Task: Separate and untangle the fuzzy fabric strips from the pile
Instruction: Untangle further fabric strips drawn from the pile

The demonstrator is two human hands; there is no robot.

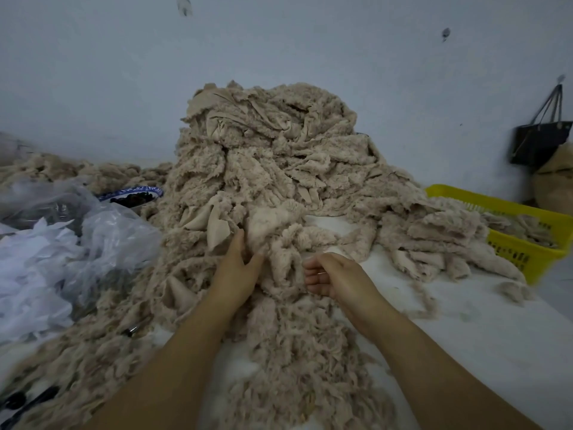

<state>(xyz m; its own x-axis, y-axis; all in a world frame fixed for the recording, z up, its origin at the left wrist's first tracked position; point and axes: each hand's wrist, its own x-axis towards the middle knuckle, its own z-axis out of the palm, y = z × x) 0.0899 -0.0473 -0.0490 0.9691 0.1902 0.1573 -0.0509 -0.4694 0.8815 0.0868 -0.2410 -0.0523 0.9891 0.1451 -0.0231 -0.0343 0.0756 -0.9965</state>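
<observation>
A tall pile of beige fuzzy fabric strips [269,162] rises against the wall and spills forward over the white table [483,342] toward me. My left hand [237,271] lies on the strips at the foot of the pile, fingers straight and reaching into the fabric, thumb spread to the right. My right hand [333,274] hovers just right of it, palm turned left, fingers loosely curled with nothing in them. A long run of tangled strips [297,361] trails down between my forearms.
A yellow plastic basket [527,240] with strips in it stands at the right. Clear plastic bags with white scraps [62,243] lie at the left, a blue-rimmed bowl [133,195] behind them. Scissors [28,401] sit at the bottom left. A dark bag [539,138] hangs on the wall.
</observation>
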